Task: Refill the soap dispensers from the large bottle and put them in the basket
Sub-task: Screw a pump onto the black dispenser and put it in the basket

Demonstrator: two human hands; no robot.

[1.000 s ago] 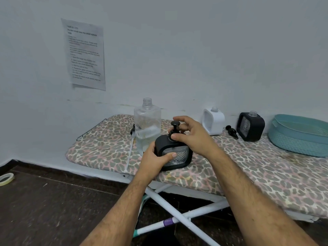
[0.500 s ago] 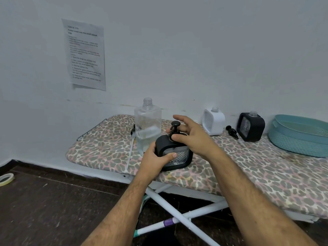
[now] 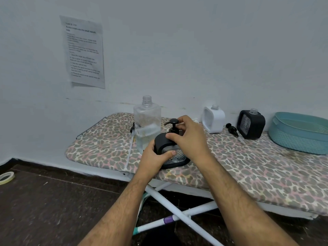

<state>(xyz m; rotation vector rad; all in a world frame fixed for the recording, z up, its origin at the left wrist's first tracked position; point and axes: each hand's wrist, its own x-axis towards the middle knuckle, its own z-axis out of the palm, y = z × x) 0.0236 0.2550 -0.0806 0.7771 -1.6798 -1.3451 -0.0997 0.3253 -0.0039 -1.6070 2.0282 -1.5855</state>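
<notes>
Head cam: I see the left hand (image 3: 154, 157) wrapped around the black dispenser (image 3: 169, 151) body, thumb across its clear front. Right hand (image 3: 190, 137) pinches the pump head (image 3: 173, 126) at the neck. Dispenser stands on the ironing board (image 3: 248, 167) near its front edge. Large bottle (image 3: 147, 125), uncapped, touching at its 10 o'clock. White dispenser (image 3: 213, 119), loose pump (image 3: 232, 130) and second black dispenser (image 3: 251, 124) at 2 o'clock; basket (image 3: 300, 137) at 3.
</notes>
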